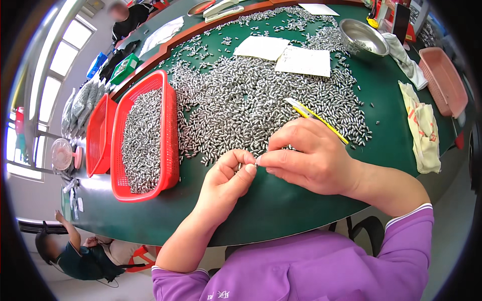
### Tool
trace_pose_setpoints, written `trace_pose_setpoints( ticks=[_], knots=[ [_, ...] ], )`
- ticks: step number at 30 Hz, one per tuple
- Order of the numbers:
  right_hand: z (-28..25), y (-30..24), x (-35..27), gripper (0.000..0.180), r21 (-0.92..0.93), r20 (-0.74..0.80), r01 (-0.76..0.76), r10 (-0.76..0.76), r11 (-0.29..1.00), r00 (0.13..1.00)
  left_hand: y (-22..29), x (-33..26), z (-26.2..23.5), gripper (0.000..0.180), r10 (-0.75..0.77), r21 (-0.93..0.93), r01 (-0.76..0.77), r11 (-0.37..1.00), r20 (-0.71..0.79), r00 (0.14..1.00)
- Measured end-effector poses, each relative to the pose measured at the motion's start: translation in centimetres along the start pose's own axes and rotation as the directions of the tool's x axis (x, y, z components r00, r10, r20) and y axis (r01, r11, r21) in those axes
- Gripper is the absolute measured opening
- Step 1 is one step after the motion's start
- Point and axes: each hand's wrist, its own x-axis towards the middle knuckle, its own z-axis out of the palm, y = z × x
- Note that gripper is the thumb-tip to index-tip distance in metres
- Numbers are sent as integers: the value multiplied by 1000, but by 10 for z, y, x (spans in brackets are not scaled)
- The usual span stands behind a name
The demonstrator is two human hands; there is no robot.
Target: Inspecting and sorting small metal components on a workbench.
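Observation:
My left hand (224, 181) and my right hand (314, 156) meet in front of a wide pile of small silvery metal pieces (226, 105). Thumb and fingers of both hands are pinched together on one small metal piece (257, 162), mostly hidden by the fingertips. Right behind my right hand is a yellow utility knife (329, 127), slanting over the pile; whether the hand touches it I cannot tell. Left of my hands stands a red plastic basket (171, 165) filled with the same kind of pieces.
Another red basket (96, 135) is farther left. Two white paper sheets (304, 61) lie on the pile. At the back right are a metal bowl (354, 31), a pink basket (442, 83) and a yellowish cloth (422, 130). One person (83, 258) sits at lower left, another (131, 20) at far left.

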Motion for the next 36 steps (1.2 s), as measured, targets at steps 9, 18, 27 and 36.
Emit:
trace_pose_setpoints(
  ticks=[9,18,27,36],
  knots=[
    [0,2,1,25,21,14,-58,58,998,998,-1,2,1,9,22,6,-22,1000,6,1000],
    [-1,3,2,22,55,60,-55,52,997,997,-2,3,-1,10,-9,-72,11,997,35,999],
    [1,9,-5,18,-164,176,-139,168,977,970,-1,7,-6,7,48,-354,-16,935,82,995],
    [8,7,-9,15,-162,251,-233,269,959,930,-5,9,-10,3,45,-433,-26,901,34,998]
  ],
)
